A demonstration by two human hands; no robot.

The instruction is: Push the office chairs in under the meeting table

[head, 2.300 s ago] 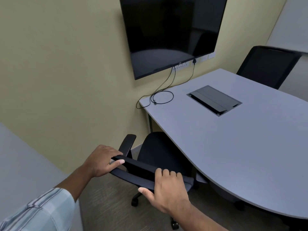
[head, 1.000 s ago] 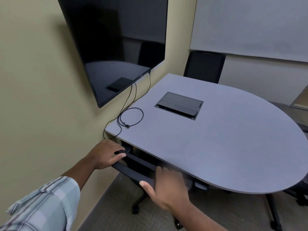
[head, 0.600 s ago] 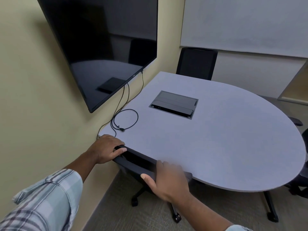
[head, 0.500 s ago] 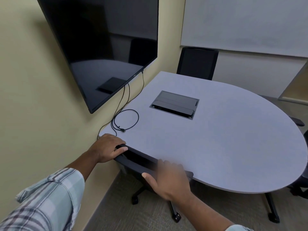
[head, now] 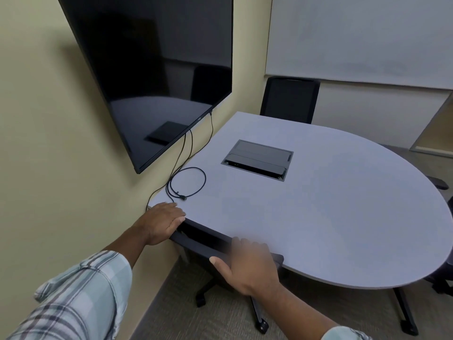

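Note:
The black office chair stands tucked against the near edge of the grey meeting table; only the top of its backrest and part of its wheeled base show. My left hand rests on the left end of the backrest top, fingers curled over it. My right hand grips the right end and looks blurred. A second black chair stands at the table's far side. The armrest of another chair shows at the right edge.
A large dark screen hangs on the yellow wall to the left. Its black cable lies coiled on the table corner. A dark cable box lid is set into the tabletop. A whiteboard covers the far wall. Table legs stand on grey carpet.
Over the past two seconds the chair has rolled in under the table, its seat now hidden. Both hands stayed on the backrest, and my view has swung to the right.

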